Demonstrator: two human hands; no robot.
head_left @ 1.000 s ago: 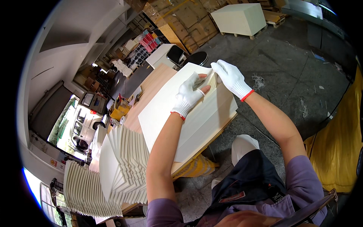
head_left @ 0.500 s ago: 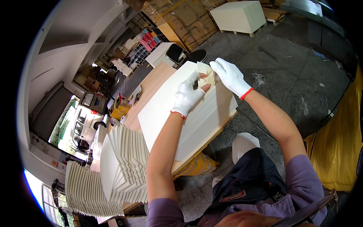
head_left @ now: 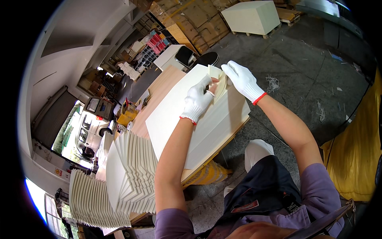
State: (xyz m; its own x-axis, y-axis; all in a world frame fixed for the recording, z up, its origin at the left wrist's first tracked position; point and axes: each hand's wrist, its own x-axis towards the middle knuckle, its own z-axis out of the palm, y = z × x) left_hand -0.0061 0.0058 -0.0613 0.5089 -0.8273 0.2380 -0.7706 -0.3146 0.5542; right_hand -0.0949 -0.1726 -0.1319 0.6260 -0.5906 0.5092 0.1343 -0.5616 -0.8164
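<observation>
Both my hands wear white knit gloves with red cuffs. My left hand (head_left: 199, 97), its bare fingertips poking out, closes on a small bundle of cream paper pieces (head_left: 219, 84) near the far end of a stack of large off-white sheets (head_left: 171, 123). On the bundle's right side, my right hand (head_left: 240, 79) grips its edge with bent fingers. The pieces fan out and curl between both hands. Whether they are loose or joined to the sheets below, I cannot tell. The large sheets lie flat in offset layers on a wooden table.
Tall piles of bent cream sheets (head_left: 135, 175) stand on the left. A yellow container (head_left: 126, 114) with tools sits on the wooden tabletop (head_left: 159, 93). Beyond are a black chair (head_left: 207, 59) and a white block on a pallet (head_left: 252, 18). Yellow fabric (head_left: 354, 155) hangs at right.
My left thumb has drawn in toward its fingers against the cream pieces. The right hand stays almost in place.
</observation>
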